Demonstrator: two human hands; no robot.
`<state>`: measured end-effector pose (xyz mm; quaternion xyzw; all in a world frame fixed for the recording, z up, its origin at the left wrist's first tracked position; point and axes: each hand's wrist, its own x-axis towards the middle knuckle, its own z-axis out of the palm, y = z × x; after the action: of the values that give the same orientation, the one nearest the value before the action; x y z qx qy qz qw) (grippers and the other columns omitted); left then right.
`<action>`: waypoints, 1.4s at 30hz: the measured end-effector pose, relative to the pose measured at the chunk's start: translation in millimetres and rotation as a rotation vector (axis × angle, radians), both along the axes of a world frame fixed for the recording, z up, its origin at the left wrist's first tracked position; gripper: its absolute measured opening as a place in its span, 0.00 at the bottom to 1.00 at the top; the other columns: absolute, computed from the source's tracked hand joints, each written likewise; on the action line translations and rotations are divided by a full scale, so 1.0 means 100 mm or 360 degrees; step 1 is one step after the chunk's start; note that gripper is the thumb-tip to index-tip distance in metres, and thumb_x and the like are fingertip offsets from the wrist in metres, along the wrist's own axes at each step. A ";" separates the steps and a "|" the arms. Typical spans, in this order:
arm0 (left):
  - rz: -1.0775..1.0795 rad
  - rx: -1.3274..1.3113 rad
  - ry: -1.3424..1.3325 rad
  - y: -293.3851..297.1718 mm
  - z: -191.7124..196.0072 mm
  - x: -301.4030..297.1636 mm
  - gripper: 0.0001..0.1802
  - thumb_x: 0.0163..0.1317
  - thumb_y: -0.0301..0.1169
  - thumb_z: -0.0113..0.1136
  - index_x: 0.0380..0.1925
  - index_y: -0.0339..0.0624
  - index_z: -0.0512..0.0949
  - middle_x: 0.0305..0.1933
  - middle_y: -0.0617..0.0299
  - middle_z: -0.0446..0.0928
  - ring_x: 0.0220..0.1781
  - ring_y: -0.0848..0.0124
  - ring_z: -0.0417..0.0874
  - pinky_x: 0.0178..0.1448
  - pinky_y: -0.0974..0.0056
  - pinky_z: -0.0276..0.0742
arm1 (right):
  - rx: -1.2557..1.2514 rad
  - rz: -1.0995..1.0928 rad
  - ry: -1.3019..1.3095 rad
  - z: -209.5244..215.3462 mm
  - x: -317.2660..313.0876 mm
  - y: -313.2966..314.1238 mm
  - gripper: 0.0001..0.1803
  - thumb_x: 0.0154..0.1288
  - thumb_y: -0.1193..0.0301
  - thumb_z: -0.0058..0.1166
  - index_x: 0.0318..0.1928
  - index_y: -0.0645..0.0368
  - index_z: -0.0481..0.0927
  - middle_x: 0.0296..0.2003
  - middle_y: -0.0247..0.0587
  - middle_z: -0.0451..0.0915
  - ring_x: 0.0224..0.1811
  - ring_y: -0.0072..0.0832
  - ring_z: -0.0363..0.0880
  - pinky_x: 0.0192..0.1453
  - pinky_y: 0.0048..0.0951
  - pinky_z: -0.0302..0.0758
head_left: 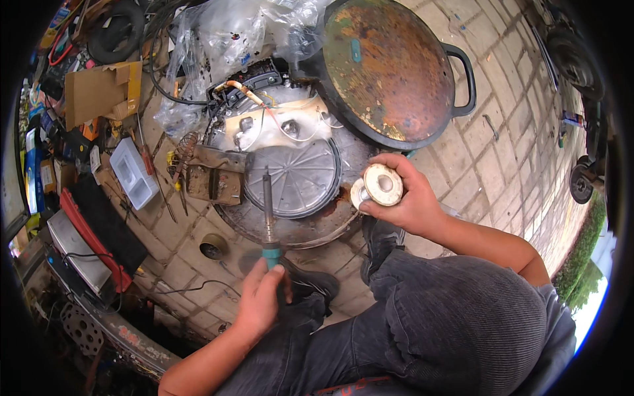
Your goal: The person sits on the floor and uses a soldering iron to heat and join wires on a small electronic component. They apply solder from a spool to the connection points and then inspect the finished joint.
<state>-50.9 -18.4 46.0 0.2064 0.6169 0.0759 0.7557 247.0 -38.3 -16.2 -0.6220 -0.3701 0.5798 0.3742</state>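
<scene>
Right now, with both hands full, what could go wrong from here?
If the soldering iron in the left hand is hot, it might burn skin or, brought close, melt the clear plastic. The spool, pinched in the right hand, could slip. The black cable beside the left hand might snag.

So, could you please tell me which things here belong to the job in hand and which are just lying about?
Seemingly in the job:
soldering iron, in the left hand
spool, in the right hand
pale sheet with wires, beyond the hands

Probably just lying about:
cardboard
plastic tray
black ring
</scene>
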 end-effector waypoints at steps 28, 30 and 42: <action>-0.0530 0.0126 0.0129 0.51 -0.42 0.23 0.15 0.78 0.43 0.46 0.37 0.44 0.66 0.23 0.63 0.70 0.16 0.74 0.69 0.19 0.68 0.65 | 0.0401 0.0394 -0.0623 -0.12 -0.06 0.25 0.34 0.50 0.69 0.73 0.58 0.55 0.74 0.52 0.49 0.81 0.53 0.47 0.82 0.54 0.40 0.80; -0.0448 0.0022 0.0089 0.52 -0.43 0.23 0.15 0.78 0.44 0.46 0.38 0.44 0.65 0.24 0.61 0.71 0.17 0.72 0.70 0.19 0.67 0.67 | 0.0414 0.0402 -0.0623 -0.12 -0.06 0.26 0.34 0.50 0.69 0.73 0.58 0.56 0.74 0.52 0.49 0.81 0.53 0.47 0.82 0.54 0.40 0.80; -0.0314 -0.0033 0.0106 0.50 -0.52 0.12 0.22 0.77 0.49 0.47 0.47 0.40 0.75 0.25 0.62 0.73 0.18 0.72 0.72 0.20 0.67 0.67 | 0.0398 0.0369 -0.0597 -0.12 -0.06 0.27 0.36 0.48 0.71 0.76 0.59 0.57 0.74 0.51 0.49 0.81 0.53 0.44 0.82 0.55 0.38 0.78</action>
<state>-38.9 32.0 -5.7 0.2606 0.6192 -0.0121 0.7406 240.7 -11.6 -27.9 -0.6209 -0.5707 0.4430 0.3041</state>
